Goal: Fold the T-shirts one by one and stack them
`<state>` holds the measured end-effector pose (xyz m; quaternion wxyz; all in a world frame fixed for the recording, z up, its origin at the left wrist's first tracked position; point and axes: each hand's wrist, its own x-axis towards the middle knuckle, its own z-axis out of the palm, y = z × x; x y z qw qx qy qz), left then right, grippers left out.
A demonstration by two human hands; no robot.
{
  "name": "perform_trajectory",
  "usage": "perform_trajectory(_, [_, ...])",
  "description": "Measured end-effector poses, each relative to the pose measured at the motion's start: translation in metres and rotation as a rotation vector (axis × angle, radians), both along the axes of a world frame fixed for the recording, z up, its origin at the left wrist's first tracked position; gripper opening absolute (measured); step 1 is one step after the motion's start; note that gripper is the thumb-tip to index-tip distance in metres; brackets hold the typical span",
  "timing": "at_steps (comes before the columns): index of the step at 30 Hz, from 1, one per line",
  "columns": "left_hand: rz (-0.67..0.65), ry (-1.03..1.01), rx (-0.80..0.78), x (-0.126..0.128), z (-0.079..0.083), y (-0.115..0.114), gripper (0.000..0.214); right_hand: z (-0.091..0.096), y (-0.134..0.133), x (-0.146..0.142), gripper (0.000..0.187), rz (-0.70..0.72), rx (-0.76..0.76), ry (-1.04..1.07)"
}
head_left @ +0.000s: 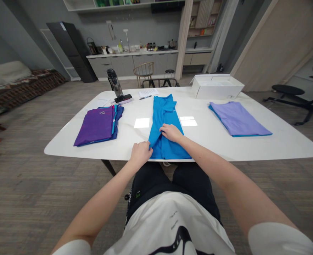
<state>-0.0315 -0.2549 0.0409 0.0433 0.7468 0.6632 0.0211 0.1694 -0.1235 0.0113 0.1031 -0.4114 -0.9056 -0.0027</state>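
Observation:
A long turquoise shirt (163, 120) lies lengthwise on the white table (278, 150), its lower part folded over. My right hand (171, 132) grips the folded edge near the shirt's middle. My left hand (140, 154) pinches the shirt's lower left edge close to the table's front rim. To the left, a folded purple and blue shirt (95, 125) lies flat, and to the right a folded lavender shirt with a blue edge (237, 120) lies flat. Neither hand touches these two.
A clear water bottle (114, 83) stands on a dark phone-like object (123, 98) at the far edge, near a paper sheet (148, 92) and pen (145, 97). A white box (217, 88) sits at the back right. Two white cards (141, 123) lie on the table.

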Motion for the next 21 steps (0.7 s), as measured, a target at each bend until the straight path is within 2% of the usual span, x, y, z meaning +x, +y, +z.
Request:
perform_trajectory(4, [-0.105,-0.117,0.146,0.011,-0.003,-0.008,0.020,-0.001,-0.014,0.003,0.022,0.083,0.007,0.000])
perform_trajectory(9, [-0.188,-0.261,0.192,0.020,-0.018,-0.008,0.010,0.000,-0.036,0.013,0.019,0.189,0.057,-0.021])
perform_trajectory(13, [-0.273,-0.367,0.209,0.020,-0.037,-0.009,0.025,-0.005,-0.052,0.022,0.019,0.196,0.073,-0.040])
perform_trajectory(17, [-0.383,-0.485,0.314,0.020,-0.051,-0.013,0.032,-0.015,-0.065,0.021,0.020,0.205,0.059,0.006])
perform_trajectory(19, [-0.394,-0.466,0.354,0.019,-0.053,-0.015,0.029,-0.019,-0.070,0.019,0.018,0.194,0.044,0.035])
perform_trajectory(21, [-0.348,-0.374,0.358,0.018,-0.052,-0.017,0.030,-0.020,-0.071,0.020,0.017,0.157,0.033,0.069])
